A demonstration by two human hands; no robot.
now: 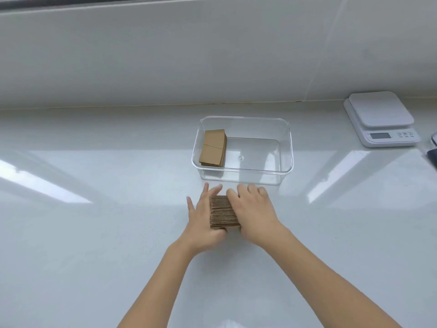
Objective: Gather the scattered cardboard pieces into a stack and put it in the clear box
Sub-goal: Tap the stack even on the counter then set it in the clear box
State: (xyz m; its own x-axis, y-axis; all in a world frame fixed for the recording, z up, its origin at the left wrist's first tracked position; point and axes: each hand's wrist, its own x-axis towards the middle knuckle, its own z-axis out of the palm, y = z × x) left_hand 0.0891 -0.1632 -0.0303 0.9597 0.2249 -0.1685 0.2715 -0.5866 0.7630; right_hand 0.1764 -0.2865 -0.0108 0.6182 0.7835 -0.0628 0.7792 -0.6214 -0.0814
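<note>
Stack: cardboard pieces stand on edge, packed side by side into one block on the white counter, just in front of the clear box.
Left hand: left hand presses flat against the left face of the block, fingers straight and spread, pointing away from the person; thumb is hidden under the palm side.
Right hand: right hand presses against the right face of the block, fingers slightly curled, index finger reaching over the far top corner.
Grip: the block is squeezed between both palms; neither hand closes around it alone.
Clear box: clear box sits open-topped on the counter beyond the hands, near but apart from the fingertips.
Box contents: two stacks of cardboard lie flat at the left end of the box, one behind the other, touching; the rest of the floor is bare.
Scale: white kitchen scale rests at the far right, well apart from the box.
Edge object: dark object is cut off at the right border; its type cannot be told.
</note>
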